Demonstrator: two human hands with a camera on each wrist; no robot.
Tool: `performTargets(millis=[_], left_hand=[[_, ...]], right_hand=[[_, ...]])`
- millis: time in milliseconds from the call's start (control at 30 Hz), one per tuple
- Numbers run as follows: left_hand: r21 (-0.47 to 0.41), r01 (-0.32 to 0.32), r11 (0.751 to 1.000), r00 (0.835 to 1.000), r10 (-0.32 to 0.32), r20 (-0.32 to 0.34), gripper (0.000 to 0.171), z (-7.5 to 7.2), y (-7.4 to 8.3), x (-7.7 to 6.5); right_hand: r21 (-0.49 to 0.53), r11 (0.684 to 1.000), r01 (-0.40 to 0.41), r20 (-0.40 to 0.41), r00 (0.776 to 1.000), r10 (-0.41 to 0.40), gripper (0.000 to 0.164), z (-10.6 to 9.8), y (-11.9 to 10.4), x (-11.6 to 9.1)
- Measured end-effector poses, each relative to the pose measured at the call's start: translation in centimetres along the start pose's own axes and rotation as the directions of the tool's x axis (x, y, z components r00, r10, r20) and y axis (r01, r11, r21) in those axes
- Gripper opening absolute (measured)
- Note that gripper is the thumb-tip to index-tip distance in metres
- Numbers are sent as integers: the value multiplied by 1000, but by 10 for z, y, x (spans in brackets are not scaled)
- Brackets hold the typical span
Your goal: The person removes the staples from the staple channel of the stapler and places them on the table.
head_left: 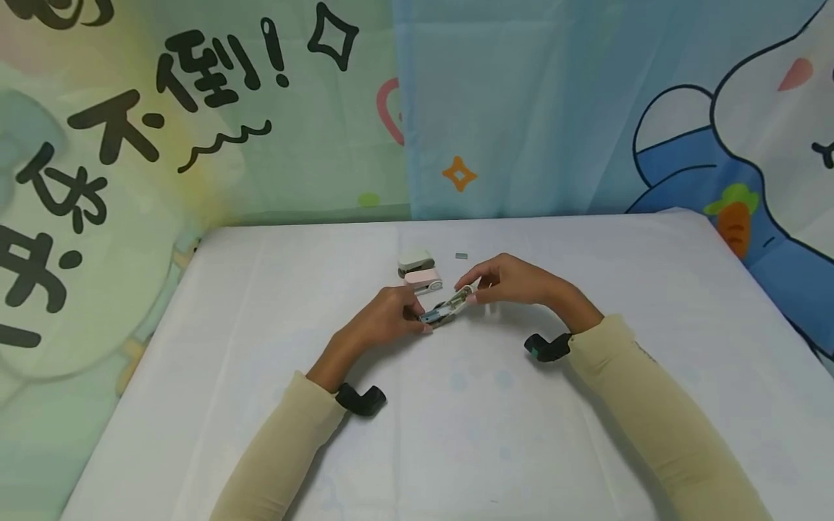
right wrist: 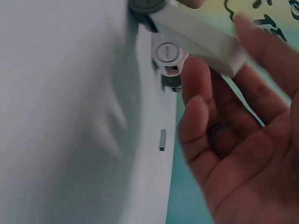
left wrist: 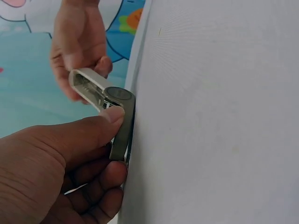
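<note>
An opened stapler [head_left: 446, 310] with a pale upper arm and a grey-green base lies between both hands, its arm swung far back from the base. My left hand [head_left: 389, 318] grips the base; in the left wrist view the thumb presses beside the round hinge and the fingers curl under. My right hand [head_left: 515, 278] has its thumb and fingers around the free end of the stapler's pale arm [right wrist: 196, 35]. The right thumb is blurred in the right wrist view, so its exact contact is hard to make out.
Just behind the hands stand a pale green-white stapler [head_left: 415, 260] and a pink stapler [head_left: 425, 279]. A small grey strip of staples [head_left: 461, 255] lies farther back on the white-covered table [head_left: 456, 434]. Printed curtains [head_left: 521, 108] hang behind and at the left.
</note>
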State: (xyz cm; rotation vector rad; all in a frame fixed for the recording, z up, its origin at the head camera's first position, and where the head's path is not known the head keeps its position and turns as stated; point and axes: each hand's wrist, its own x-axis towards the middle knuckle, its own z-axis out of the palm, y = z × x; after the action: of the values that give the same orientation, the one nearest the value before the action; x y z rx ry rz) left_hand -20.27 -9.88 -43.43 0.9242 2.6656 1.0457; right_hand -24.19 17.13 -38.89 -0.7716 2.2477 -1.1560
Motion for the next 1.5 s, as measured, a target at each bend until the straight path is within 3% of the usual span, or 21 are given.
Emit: performTargets(millis=[200,333,567,700,800,967,1067,1200,1333,1500], left_hand=[[-33,36,999,999,-36,-11,23,3,4,2],[-74,43,996,998,-46,-34,20,11,16,9],[-94,51,994,986,-65,-154,15,31,40,33],[-71,45,996,975,-59,-216,15,38,50,55],[-30,44,999,976,-50,-211,15,43,57,75],[27,121,992,978,-115,-173,16,56,63,102],[40,158,987,974,-149,-168,16,64,63,112],[85,160,983,975,-144,-166,18,71,63,122],[137,170,976,973,-145,-178,20,75,60,128],[141,210,968,965,-182,-186,21,78,58,134]], right_hand=[[-74,997,-13,-40,999,10,28,-1,7,-2],[-87,995,-41,-67,997,35,28,-9,13,-9],[-67,994,-85,-127,989,76,29,-33,24,-25],[-108,983,-150,-216,969,124,31,-47,27,-37],[-132,968,-212,-295,941,165,32,-54,30,-44],[-151,947,-283,-370,905,211,34,-60,36,-50],[-171,938,-301,-386,897,217,34,-64,38,-53],[-196,930,-311,-400,891,214,34,-69,40,-57],[-202,930,-306,-399,893,207,34,-72,42,-58],[-224,927,-300,-416,890,188,34,-75,43,-60]])
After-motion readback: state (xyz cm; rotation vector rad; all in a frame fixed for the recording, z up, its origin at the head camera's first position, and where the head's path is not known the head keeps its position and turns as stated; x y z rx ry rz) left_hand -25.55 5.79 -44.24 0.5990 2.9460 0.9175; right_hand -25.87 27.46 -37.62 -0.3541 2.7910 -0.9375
